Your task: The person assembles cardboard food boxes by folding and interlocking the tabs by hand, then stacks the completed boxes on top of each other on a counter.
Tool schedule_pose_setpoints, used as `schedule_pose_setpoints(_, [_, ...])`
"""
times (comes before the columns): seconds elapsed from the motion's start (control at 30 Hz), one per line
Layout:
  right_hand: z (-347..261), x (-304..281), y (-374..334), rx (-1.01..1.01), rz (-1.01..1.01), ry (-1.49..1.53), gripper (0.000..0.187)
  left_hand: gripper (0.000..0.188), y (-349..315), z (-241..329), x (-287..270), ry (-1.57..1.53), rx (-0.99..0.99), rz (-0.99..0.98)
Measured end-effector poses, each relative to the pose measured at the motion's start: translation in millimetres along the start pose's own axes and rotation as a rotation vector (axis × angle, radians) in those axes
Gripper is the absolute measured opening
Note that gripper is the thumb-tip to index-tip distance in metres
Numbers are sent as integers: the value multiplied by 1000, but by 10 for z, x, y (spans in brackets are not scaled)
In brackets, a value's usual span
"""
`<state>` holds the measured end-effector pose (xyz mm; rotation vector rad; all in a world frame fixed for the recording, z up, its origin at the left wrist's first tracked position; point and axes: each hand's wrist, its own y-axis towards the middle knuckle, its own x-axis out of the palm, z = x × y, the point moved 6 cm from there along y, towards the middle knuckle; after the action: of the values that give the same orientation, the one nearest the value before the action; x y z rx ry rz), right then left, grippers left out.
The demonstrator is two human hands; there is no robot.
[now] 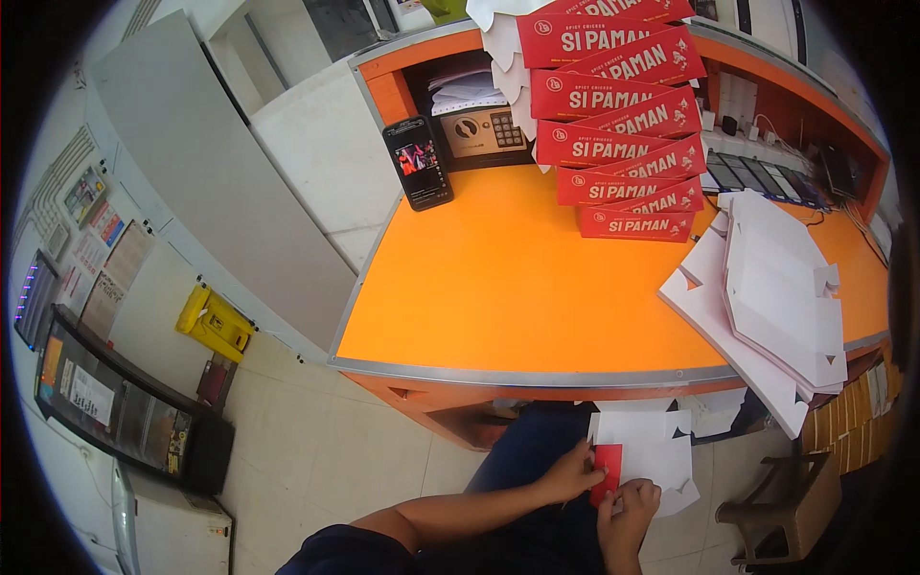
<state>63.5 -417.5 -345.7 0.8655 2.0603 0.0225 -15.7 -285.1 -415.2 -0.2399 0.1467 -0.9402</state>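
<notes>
Left hand (572, 471) and right hand (630, 506), fingers pinched on a carton blank (659, 464), apart from the table's front edge (537, 377).

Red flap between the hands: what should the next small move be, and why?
Probably press the red flap firmly along its fold. It shows red against the white carton, the left hand and right hand are both at it, and the rest of the carton looks unfolded.
</notes>
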Motion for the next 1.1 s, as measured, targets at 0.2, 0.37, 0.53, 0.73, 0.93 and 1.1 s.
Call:
schedule_pose_setpoints(0.2, [101, -35, -72, 127, 81, 247, 10, 59, 69, -109, 40, -131, 9, -18])
schedule_pose_setpoints(0.37, [105, -43, -32, 98, 80, 145, 9, 52, 57, -5, 36, -38, -12, -25])
schedule_pose_setpoints(0.53, [96, -25, -6, 112, 44, 247, 9, 47, 85, -129, 49, 8, 71, 23])
schedule_pose_setpoints(0.73, [144, 13, -5, 182, 18, 318, 9, 42, 95, -155, 83, 128, 120, 56])
schedule_pose_setpoints(0.93, [235, 6, 15, 255, -40, 302, 11, 39, 80, -112, 160, 69, 173, 29])
schedule_pose_setpoints(1.1, [269, -45, 50, 418, -53, 585, 17, 53, 75, 47, 227, 121, 105, -94])
